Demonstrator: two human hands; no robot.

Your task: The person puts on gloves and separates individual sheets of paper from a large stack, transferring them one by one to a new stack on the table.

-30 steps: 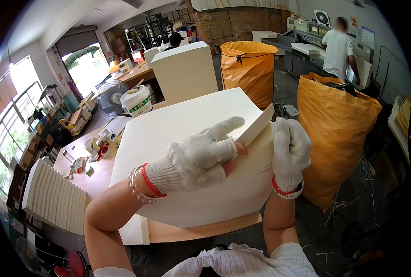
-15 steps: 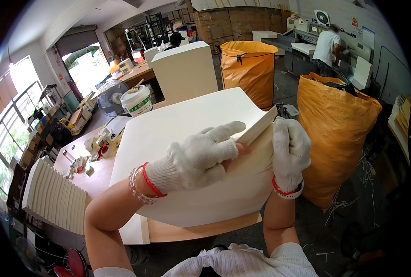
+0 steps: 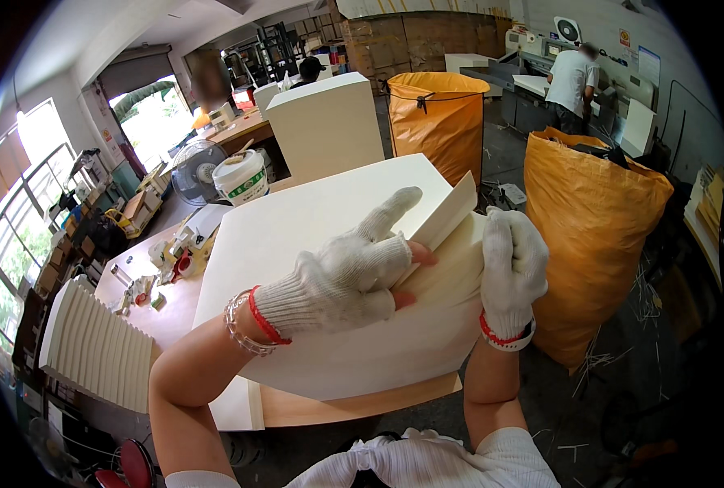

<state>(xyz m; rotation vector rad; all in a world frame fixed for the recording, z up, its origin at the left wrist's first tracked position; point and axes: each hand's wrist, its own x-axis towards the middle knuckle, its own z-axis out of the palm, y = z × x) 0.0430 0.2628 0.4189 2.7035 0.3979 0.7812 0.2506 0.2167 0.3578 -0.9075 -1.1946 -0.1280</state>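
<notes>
A thick stack of large white paper sheets (image 3: pixel 297 228) lies in front of me on a wooden board. Its right-hand corner is bent up, and the sheets fan apart there under a lifted flap (image 3: pixel 451 208). My left hand (image 3: pixel 350 268), in a white knit glove with bare fingertips showing, rests over the fanned sheets with its thumb and fingers spread. My right hand (image 3: pixel 512 259), gloved too, is closed around the right edge of the sheets; its fingertips are partly hidden.
Two orange sacks (image 3: pixel 594 244) stand to the right and behind. Tape rolls and small items lie on the table (image 3: pixel 171 297) at left, near a white bucket (image 3: pixel 242 176) and a fan (image 3: pixel 199 172). A fanned paper pile (image 3: pixel 93 350) sits left. A co-worker (image 3: pixel 573 81) bends at a machine.
My left thumb has lifted away from the fingers. The paper flap between my hands stands higher and shows more sheets fanned beneath it. My right hand has barely moved.
</notes>
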